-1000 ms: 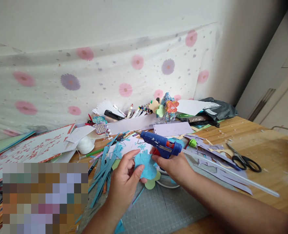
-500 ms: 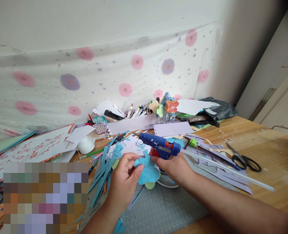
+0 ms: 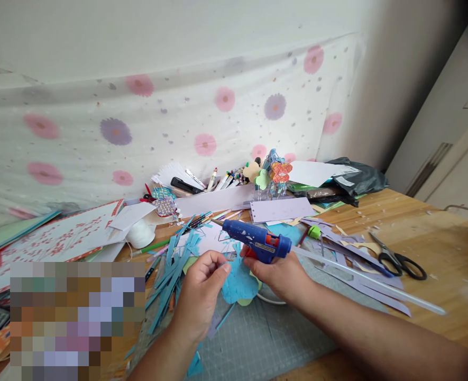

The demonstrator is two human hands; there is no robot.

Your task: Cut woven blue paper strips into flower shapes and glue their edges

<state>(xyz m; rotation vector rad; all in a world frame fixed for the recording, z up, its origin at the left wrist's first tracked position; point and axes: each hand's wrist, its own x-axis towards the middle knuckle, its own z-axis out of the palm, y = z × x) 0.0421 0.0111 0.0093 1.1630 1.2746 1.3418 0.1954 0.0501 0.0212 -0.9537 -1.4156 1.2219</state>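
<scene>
My right hand (image 3: 279, 270) is closed round a blue hot glue gun (image 3: 257, 238), its nozzle pointing left and a long clear glue stick (image 3: 368, 278) trailing from its back. My left hand (image 3: 205, 280) is pinched at the left edge of a light blue paper shape (image 3: 239, 286) with a scalloped outline. Whether a small piece lies between those fingertips is too small to tell. Fingers of my right hand are at the top right of the blue shape. Green paper shows beneath it. Below lies a grey cutting mat (image 3: 265, 338).
Blue paper strips (image 3: 174, 283) are heaped left of my hands. Black scissors (image 3: 400, 259) and purple paper scraps (image 3: 376, 286) lie to the right. A white thread spool (image 3: 140, 234), a notched card (image 3: 281, 210) and a black plastic bag (image 3: 360, 177) sit further back.
The fingers of my left hand have closed together and shifted slightly off the blue paper's face towards its edge. The glue gun has moved slightly left and down.
</scene>
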